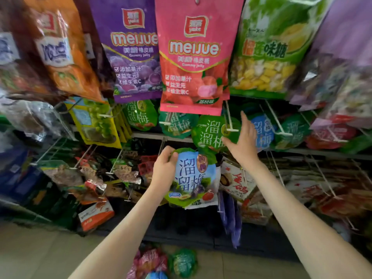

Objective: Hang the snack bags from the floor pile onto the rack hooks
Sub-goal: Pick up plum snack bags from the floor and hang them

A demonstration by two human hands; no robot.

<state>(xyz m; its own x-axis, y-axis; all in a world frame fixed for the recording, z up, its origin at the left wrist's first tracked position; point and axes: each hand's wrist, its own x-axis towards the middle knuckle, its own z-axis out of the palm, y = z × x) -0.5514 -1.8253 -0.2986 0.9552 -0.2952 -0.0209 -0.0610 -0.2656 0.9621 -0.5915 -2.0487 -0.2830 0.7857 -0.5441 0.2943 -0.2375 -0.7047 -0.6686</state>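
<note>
The left hand (164,168) grips a blue-and-green snack bag (193,178) by its upper left edge, fingers curled over the rim, and holds it upright in front of the rack (149,135). The right hand (243,143) is open, fingers straight, raised beside the white tip of a wire hook (231,129); whether it touches the hook cannot be told. The step looks like threading the bag's hang hole onto a hook, and it will likely go best if the right hand steadies the hook tip while the left lifts the bag level, hole facing the wire, and slides it straight back. The green bags (209,133) crowd that hook, while the blue bags (263,133) just to their right look the closer match. A large pink gummy bag (193,57) overhangs from the row above and could snag a high lift. More bags wait in the floor pile (161,262) below.
</note>
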